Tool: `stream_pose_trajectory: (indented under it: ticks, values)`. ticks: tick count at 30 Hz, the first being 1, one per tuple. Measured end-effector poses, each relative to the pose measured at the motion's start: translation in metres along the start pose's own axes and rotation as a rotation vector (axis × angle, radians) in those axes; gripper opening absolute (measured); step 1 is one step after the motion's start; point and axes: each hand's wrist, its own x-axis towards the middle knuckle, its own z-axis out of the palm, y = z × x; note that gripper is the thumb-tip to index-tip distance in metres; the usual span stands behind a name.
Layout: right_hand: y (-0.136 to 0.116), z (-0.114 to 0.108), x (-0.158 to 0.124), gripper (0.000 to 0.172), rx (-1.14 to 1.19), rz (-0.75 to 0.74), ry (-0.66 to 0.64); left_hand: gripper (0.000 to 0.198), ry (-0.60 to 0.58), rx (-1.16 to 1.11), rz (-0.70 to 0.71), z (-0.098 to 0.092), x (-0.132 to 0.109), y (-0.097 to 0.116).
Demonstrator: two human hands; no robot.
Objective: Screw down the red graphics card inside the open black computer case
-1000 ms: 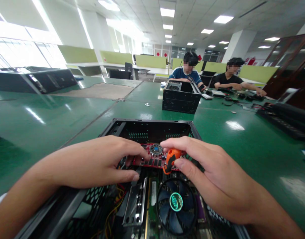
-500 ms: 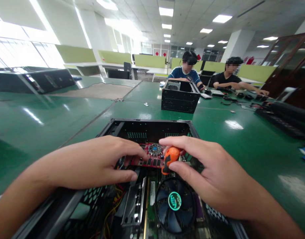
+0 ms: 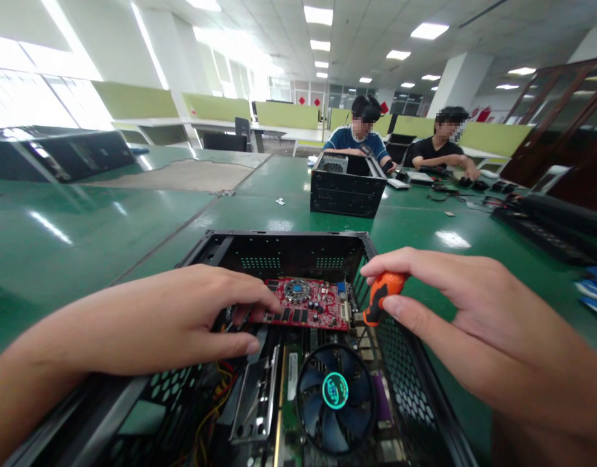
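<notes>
An open black computer case (image 3: 298,248) lies in front of me. Inside, toward its far end, is a red graphics card (image 3: 325,301) with a small round fan. My left hand (image 3: 196,318) reaches over the card's left end, fingertips at or just above it; thumb and fingers are apart. Over the case's right wall, my right hand (image 3: 459,318) pinches a screwdriver (image 3: 387,292) by its stubby orange-and-black handle. Its shaft does not show. Nearer to me is the black processor fan (image 3: 335,390) with a glossy round label, beside a metal bracket (image 3: 254,402).
Farther along the green table (image 3: 259,214) stands another black case (image 3: 348,194), with a person behind it. A second person (image 3: 442,146) handles parts at the right. Dark keyboards (image 3: 546,227) lie at the right, and a large black case (image 3: 60,155) at the left.
My right hand has moved right with the screwdriver, away from the graphics card, uncovering the card's right end. My left hand stays at the card's left end. The camera view has shifted slightly.
</notes>
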Motion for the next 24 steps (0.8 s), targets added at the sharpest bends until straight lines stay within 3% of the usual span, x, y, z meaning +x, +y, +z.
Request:
stream_pose_trajectory:
  ticks: [8,15,20,24]
  values:
    - [0.000,-0.006,0.011,0.032,-0.028,-0.061,-0.086,0.041,-0.013,-0.006,-0.019,-0.003,0.003,0.004]
    - [-0.001,-0.002,0.013,0.028,-0.004,-0.061,-0.084,0.037,-0.007,-0.057,-0.020,-0.002,0.001,0.003]
    - [0.002,-0.004,0.015,0.012,-0.043,-0.015,-0.040,0.039,-0.010,-0.036,-0.026,-0.002,0.000,0.000]
    - [0.004,-0.007,0.016,0.030,-0.077,0.027,-0.020,0.037,-0.005,-0.036,-0.019,-0.001,0.001,0.001]
